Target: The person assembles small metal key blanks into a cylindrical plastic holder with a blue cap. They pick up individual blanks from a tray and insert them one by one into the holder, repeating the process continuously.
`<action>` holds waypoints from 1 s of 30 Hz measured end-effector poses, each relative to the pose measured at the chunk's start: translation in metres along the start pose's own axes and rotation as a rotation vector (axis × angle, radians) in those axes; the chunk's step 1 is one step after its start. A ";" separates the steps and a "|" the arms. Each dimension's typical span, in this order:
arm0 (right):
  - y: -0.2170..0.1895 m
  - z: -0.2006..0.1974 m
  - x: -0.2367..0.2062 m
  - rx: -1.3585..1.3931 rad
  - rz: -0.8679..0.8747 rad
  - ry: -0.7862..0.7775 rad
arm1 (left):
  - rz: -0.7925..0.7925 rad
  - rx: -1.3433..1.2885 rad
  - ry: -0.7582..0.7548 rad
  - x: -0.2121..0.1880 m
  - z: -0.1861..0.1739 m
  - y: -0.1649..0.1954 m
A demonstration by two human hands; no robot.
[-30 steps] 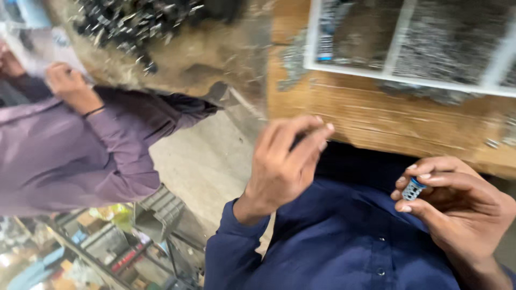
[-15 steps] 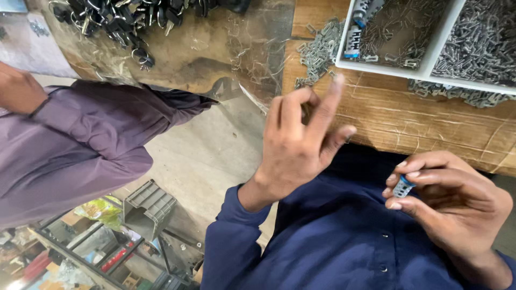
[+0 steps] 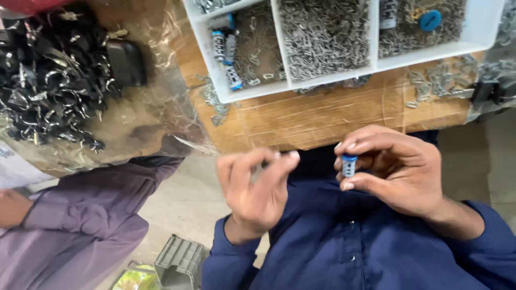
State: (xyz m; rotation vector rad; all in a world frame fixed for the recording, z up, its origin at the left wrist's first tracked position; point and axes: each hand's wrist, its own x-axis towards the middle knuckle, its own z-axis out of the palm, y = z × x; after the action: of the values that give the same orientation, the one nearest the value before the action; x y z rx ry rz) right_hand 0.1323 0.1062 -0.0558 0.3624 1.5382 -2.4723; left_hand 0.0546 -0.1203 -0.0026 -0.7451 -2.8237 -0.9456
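Fingers of the right hand [image 3: 398, 172] pinch a small blue-capped cylinder [image 3: 349, 165] at four o'clock below the white tray [image 3: 215, 53]. The left hand [image 3: 255, 185] curls, seemingly empty. A loose pinch could drop it off the table [image 3: 322, 118].

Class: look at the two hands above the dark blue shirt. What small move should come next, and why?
Probably bring the left hand across to the small blue-capped cylinder pinched in the right hand. The left fingertips are pressed together as if on a tiny piece, too small to make out, and a gap separates the hands.
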 end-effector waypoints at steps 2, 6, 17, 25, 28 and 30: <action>-0.005 -0.004 -0.008 -0.011 -0.022 0.071 | -0.112 -0.155 0.011 0.005 0.002 0.004; -0.008 -0.019 -0.016 -0.013 -0.056 0.151 | -0.127 -0.347 -0.049 0.009 0.024 0.014; -0.008 -0.025 -0.021 -0.290 -0.017 0.140 | 0.146 -0.470 -0.308 0.015 0.038 0.025; 0.000 -0.022 -0.011 -0.189 -0.062 0.086 | 0.010 -0.242 -0.109 0.031 0.037 0.028; 0.000 -0.022 -0.020 0.048 -0.035 0.182 | 0.036 0.227 -0.086 0.045 0.040 0.029; -0.002 -0.025 -0.023 0.040 -0.011 0.193 | 0.038 0.050 -0.144 0.047 0.032 0.024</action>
State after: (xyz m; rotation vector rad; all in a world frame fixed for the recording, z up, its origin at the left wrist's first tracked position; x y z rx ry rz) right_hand 0.1564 0.1304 -0.0575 0.6171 1.5652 -2.5438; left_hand 0.0276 -0.0648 -0.0054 -0.8914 -2.9311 -0.8450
